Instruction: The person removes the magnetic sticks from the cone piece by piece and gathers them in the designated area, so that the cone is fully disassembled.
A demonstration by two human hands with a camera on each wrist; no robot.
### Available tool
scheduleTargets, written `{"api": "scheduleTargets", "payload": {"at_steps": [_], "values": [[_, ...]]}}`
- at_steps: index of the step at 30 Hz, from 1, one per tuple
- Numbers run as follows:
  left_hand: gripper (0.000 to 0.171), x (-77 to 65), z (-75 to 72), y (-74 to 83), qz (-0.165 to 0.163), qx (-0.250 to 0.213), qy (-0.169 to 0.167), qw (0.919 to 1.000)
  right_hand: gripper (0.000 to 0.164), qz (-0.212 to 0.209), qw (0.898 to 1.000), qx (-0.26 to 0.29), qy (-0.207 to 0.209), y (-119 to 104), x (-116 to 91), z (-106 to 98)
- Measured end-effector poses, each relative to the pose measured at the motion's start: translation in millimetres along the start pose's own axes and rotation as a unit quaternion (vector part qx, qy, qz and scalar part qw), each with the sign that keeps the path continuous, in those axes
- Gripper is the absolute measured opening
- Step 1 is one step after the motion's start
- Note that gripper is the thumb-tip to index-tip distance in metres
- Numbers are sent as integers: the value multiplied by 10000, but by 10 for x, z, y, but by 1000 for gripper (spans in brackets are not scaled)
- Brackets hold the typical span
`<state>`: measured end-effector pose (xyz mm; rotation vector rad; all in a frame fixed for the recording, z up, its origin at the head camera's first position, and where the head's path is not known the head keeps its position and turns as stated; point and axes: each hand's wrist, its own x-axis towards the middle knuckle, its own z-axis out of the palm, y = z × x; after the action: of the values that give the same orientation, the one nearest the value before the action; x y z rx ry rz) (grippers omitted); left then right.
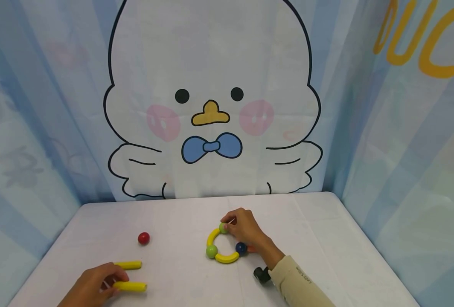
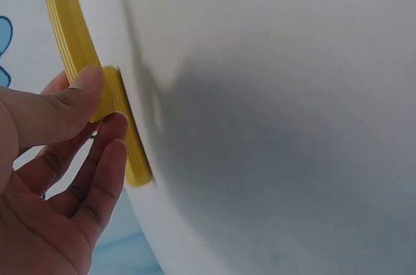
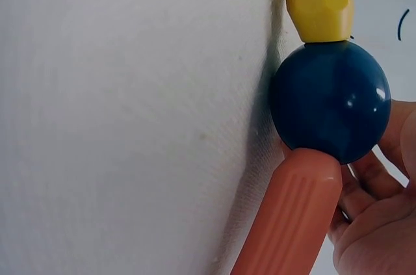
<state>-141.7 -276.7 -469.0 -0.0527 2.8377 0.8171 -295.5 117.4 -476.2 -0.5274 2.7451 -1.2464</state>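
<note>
My left hand [image 1: 96, 283] pinches a yellow ribbed rod [image 2: 68, 25] between thumb and fingers. A second yellow rod [image 1: 131, 265] lies on the table just beyond it. Farther right, my right hand [image 1: 246, 227] holds a light green ball [image 1: 223, 228] at the far end of a ring-like chain. From that ball a curved yellow piece [image 1: 213, 236] runs to another green ball [image 1: 211, 251]. A second curved yellow piece [image 1: 227, 258] then leads to a dark blue ball [image 3: 330, 103]. An orange-red rod [image 3: 289, 216] meets the blue ball, partly hidden by my right wrist in the head view.
A loose red ball [image 1: 144, 238] lies on the white-covered table [image 1: 177, 230], left of the chain. A small black device [image 1: 262, 275] sits at my right cuff. A printed cloth backdrop [image 1: 211, 51] rises behind the table, with cloth walls on both sides.
</note>
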Motion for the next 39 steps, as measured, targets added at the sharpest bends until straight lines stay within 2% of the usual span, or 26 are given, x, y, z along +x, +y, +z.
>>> {"api": "scheduleTargets", "payload": {"at_steps": [15, 27, 39], "values": [[22, 39, -66, -318, -251, 336, -134, 9990, 13, 12, 10000, 15, -9, 7, 6, 7], [23, 35, -133, -397, -267, 452, -114, 9986, 13, 64, 10000, -36, -17, 7, 8, 0], [28, 45, -120, -403, -323, 605, -172, 9975, 13, 16, 10000, -61, -31, -4, -5, -4]]}}
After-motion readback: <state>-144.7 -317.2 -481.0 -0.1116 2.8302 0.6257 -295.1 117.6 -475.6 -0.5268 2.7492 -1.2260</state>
